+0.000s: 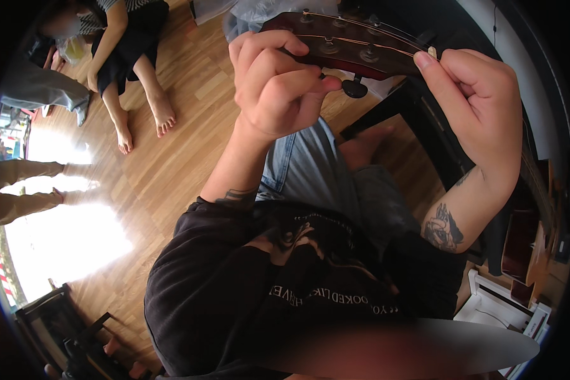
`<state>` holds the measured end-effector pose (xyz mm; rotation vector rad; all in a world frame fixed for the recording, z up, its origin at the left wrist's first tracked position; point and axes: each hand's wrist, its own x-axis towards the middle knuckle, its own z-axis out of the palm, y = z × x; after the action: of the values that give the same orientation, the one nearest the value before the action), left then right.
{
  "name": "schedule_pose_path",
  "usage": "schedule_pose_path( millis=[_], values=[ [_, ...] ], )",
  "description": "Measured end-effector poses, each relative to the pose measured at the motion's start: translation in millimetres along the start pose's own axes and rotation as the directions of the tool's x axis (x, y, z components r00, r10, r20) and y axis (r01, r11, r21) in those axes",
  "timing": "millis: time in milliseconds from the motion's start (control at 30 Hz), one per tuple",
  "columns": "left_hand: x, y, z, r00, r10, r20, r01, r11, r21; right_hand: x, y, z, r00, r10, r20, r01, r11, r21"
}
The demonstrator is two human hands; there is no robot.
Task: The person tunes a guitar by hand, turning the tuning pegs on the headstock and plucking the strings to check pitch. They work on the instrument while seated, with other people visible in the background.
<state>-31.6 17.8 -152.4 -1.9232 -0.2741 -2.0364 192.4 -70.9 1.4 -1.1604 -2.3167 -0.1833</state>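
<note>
Guitar headstock (pixel 348 54), dark with a reddish edge, is at the top of the view, right of the middle, between the two hands of the person. From the left side, first there are the brown trouser legs (pixel 22 190) of someone, near a bright patch of light. Next to the right, a second person (pixel 130 69) in dark clothes sits with bare feet on the wooden floor (pixel 177 145). Then comes the left hand (pixel 282 85): its fingers are bent, and thumb and forefinger come together at the lower edge of the headstock. Whether a knob is between these fingertips, I cannot tell. Just beside them, to the right, a black tuning knob (pixel 354 88) sticks out from this edge. Above it, a copper-coloured string (pixel 386 46) runs across the headstock, past the metal posts, toward the right hand (pixel 478 95). This hand is pinching the string between thumb and forefinger, with the other fingers curled.
</note>
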Motion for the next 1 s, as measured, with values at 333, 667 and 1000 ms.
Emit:
schedule_pose_path(
  millis=[333, 667, 1000],
  values=[
    [-3, 2, 10, 0.995, -0.054, -0.078, 0.057, 0.997, 0.041, 0, -1, 1, 1.0, 0.004, -0.016, -0.004, 1.0, 0.018],
    [12, -1, -13, 0.993, 0.018, 0.113, -0.021, 1.0, 0.021, -2, -2, 1, 0.998, 0.068, 0.01, -0.068, 0.997, 0.047],
    [-7, 7, 4, 0.98, -0.156, -0.126, 0.146, 0.986, -0.08, -1, -4, 1, 0.999, 0.038, 0.014, -0.038, 0.999, 0.036]
  ],
)
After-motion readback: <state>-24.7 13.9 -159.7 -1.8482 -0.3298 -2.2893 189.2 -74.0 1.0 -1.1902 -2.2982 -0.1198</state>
